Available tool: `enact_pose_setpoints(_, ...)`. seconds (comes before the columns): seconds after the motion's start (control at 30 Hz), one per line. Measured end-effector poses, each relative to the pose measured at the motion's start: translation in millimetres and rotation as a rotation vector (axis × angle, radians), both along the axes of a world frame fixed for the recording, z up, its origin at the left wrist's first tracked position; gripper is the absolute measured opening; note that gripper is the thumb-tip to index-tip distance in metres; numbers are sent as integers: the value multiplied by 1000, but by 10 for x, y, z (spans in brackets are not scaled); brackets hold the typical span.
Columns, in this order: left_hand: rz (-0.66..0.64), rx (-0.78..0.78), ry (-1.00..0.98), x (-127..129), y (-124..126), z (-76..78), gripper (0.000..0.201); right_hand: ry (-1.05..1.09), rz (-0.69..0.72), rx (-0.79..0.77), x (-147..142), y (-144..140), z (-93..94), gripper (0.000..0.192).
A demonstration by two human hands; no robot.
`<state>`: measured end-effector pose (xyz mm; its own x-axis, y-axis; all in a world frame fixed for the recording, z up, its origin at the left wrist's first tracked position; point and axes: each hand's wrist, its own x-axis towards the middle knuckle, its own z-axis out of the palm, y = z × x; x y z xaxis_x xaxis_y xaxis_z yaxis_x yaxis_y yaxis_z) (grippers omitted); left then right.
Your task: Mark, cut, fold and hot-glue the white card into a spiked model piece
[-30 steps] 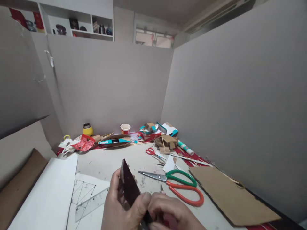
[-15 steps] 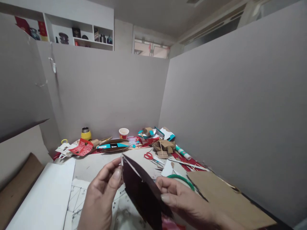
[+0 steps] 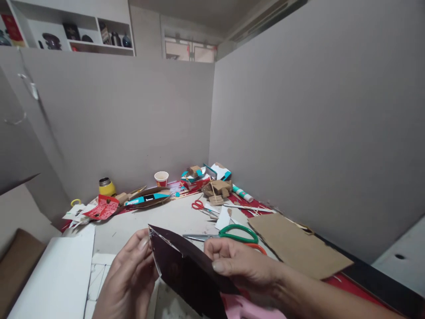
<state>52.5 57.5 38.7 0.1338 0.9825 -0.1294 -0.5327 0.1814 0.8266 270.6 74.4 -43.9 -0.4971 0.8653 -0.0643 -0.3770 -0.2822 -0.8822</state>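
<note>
Green-handled scissors (image 3: 237,232) lie mid-table, a brown cardboard sheet (image 3: 295,246) just to their right. Far back, a paper cup (image 3: 161,178) stands by the wall, a yellow flask (image 3: 106,187) to its left, and small red scissors (image 3: 198,205) and a glue stick (image 3: 242,193) sit to the right.

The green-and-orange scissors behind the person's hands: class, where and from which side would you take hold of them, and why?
Grip the scissors by the handle loops, probably coming from the right. The loops point right, toward the cardboard sheet, while the closed blades point left. The right hand covers part of the orange loop, and it and the left hand hold a dark folded card just in front.
</note>
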Motion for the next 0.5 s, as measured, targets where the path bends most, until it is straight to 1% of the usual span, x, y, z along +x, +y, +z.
enact_pose_setpoints(0.1, -30, 5, 21, -1, 4, 1, 25, 8, 18, -5, 5, 23, -22, 41)
enact_pose_setpoints(0.23, -63, 47, 40, -20, -26, -9, 27, -18, 6, 58, 21, 62, -57, 41)
enact_pose_setpoints(0.3, -97, 82, 27, -31, -29, -14, 26, -35, 9, 85, 54, 77, -32, 43)
enact_pose_setpoints(0.37, -106, 129, 37, -52, -1, -20, 23, -90, 13, 143, 110, 70, 48, 43)
enact_pose_setpoints(0.43, -33, 193, 93, -93, 60, -26, 24, -207, -11, 273, 170, 32, 178, 40)
enact_pose_setpoints(0.5, 98, 258, 175, -153, 131, -33, 26, -382, -54, 453, 209, -28, 322, 29)
